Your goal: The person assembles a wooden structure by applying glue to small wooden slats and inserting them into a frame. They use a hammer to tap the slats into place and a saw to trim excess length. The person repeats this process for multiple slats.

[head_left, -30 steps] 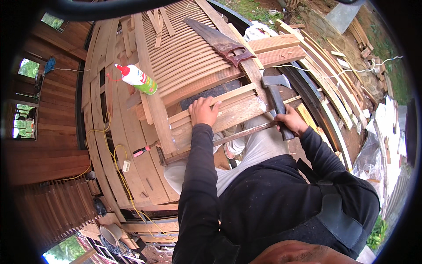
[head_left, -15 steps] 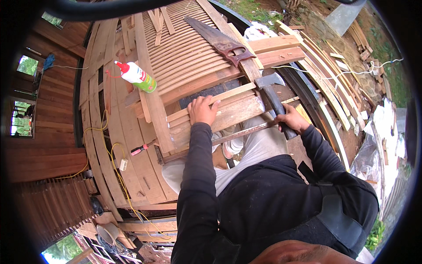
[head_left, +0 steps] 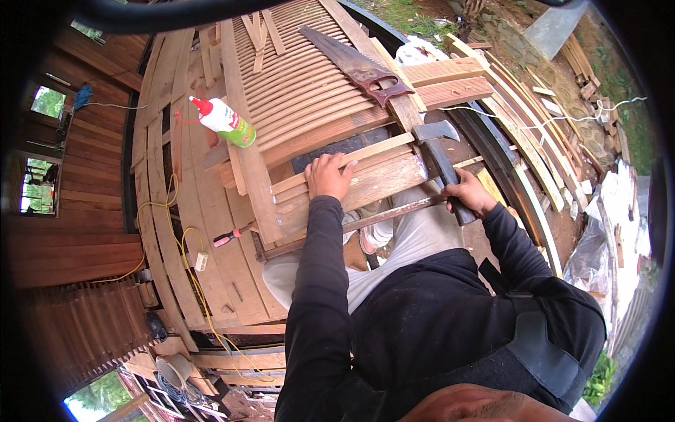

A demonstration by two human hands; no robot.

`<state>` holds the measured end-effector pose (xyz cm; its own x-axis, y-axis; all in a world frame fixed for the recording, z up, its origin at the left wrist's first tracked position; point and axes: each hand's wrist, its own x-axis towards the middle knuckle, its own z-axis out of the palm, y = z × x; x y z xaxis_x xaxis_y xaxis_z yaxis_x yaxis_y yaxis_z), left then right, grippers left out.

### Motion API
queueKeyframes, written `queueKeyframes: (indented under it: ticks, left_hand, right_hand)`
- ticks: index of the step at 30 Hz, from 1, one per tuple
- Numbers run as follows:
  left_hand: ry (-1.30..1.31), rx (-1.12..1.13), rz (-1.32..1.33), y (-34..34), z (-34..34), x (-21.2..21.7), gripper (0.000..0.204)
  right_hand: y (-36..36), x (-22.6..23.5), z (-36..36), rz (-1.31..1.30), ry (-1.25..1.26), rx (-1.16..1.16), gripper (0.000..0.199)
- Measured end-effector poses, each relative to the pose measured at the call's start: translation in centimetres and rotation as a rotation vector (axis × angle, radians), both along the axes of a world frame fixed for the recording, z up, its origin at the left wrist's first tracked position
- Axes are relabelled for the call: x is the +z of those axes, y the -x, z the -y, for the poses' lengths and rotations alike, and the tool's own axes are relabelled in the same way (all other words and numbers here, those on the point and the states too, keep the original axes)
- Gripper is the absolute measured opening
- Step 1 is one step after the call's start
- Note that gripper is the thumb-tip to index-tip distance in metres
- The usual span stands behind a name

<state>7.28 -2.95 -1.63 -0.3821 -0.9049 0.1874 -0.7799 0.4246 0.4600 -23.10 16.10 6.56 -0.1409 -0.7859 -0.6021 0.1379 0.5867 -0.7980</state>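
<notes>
My left hand (head_left: 329,176) grips a narrow wooden strip (head_left: 380,152), fingers over it and thumb toward its right part. The strip lies along the far side of a wider wooden board (head_left: 383,181) above my lap. In my right hand (head_left: 470,193), a hatchet (head_left: 444,167) with a dark handle is held by the lower handle. Its metal head is at the strip's right end; whether they touch, I cannot tell. A rusty metal bar (head_left: 394,211) runs across the near side, passing by my right hand. My left palm is hidden.
A handsaw (head_left: 358,69) lies on the slatted wood beyond. A glue bottle (head_left: 228,123) with a red cap stands on a plank at left. Nearby are a chisel with a red-and-black handle (head_left: 228,238) and a yellow cord (head_left: 184,264). Stacked lumber (head_left: 517,116) lies at right.
The whole view has shifted slightly. Both hands, the strip and the hatchet keep nearly the same positions relative to each other.
</notes>
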Motion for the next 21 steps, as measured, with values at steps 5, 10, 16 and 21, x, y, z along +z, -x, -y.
queueKeyframes:
  ticks: [5, 10, 16, 21]
  left_hand:
    - [-0.025, -0.011, 0.016, -0.1, 0.0, 0.4, 0.043]
    - [0.015, -0.010, -0.003, 0.0, 0.1, -0.1, 0.041]
    - [0.006, -0.019, 0.001, 0.1, -0.1, 0.3, 0.042]
    - [-0.010, -0.009, 0.004, -0.1, -0.2, 0.7, 0.044]
  right_hand:
    - [1.0, 0.5, 0.0, -0.081, -0.013, 0.060, 0.057]
    - [0.5, 0.4, -0.1, -0.124, -0.025, 0.035, 0.055]
    - [1.2, 0.4, -0.1, -0.111, -0.001, 0.022, 0.056]
    - [0.5, 3.8, 2.5, -0.332, 0.191, 0.137, 0.061]
